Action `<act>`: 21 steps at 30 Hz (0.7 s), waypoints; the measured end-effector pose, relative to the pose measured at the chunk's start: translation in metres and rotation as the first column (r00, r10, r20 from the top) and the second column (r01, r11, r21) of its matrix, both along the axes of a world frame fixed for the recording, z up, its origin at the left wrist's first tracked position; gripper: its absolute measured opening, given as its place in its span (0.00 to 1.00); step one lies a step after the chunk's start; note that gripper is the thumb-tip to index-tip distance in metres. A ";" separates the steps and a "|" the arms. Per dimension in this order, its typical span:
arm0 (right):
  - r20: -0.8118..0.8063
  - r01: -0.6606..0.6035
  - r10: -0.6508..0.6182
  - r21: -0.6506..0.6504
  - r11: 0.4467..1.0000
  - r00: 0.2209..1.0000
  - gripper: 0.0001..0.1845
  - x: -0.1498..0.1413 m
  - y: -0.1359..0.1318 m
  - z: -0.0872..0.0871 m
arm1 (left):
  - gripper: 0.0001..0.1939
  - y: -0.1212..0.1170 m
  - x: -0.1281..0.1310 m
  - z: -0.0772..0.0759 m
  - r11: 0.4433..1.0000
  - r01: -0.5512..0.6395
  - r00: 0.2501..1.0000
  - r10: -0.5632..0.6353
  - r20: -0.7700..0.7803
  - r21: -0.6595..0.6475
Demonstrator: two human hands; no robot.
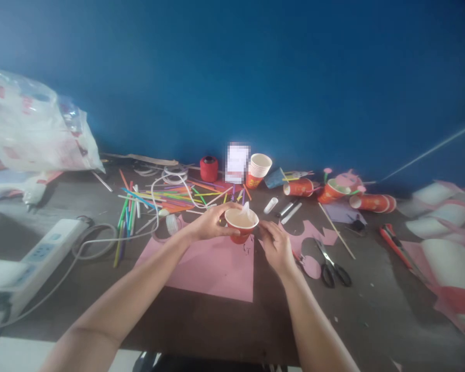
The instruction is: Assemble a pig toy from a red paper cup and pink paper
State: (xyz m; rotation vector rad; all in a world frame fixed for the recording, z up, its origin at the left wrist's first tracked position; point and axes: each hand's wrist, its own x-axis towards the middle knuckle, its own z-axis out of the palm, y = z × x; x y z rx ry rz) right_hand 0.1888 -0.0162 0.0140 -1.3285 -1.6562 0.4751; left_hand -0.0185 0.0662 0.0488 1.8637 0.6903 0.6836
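Observation:
My left hand [208,222] is closed around the left side of a red paper cup [241,236], thumb across its front. The cup is upright with its cream inside showing, and a whitish translucent piece [246,207] sticks up at its far rim. My right hand [276,245] is just right of the cup, its fingers bent and pinched together near the cup's side. Whatever may be between those fingertips is hidden. Below both hands lies a pink paper sheet [217,268] with small dark marks near its right edge.
Black-handled scissors [333,271], pink paper scraps [308,235] and a red utility knife [397,248] lie rightward. Behind are colourful sticks [178,196], stacked paper cups [259,170] and a decorated cup [333,191]. Leftward are a power strip [48,258], a glue gun [34,191] and a white cable [120,240].

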 end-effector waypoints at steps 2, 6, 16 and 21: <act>-0.004 -0.009 0.009 -0.005 1.000 1.000 0.12 0.001 0.000 -0.001 | 0.29 0.001 -0.001 -0.001 1.000 -0.005 1.000 0.006 -0.026 0.015; 0.022 -0.020 0.020 -0.016 1.000 1.000 0.13 0.003 0.000 -0.002 | 0.31 0.002 -0.003 -0.004 0.998 -0.026 0.995 0.032 -0.095 0.057; 0.266 0.030 -0.054 0.092 0.995 0.962 0.16 0.007 0.000 0.004 | 0.27 0.002 -0.004 -0.002 0.993 -0.002 0.993 0.016 -0.120 0.115; 0.314 0.090 -0.151 0.200 0.976 0.937 0.17 0.007 0.001 0.001 | 0.28 0.000 -0.001 -0.003 0.992 -0.028 0.983 0.049 -0.179 0.121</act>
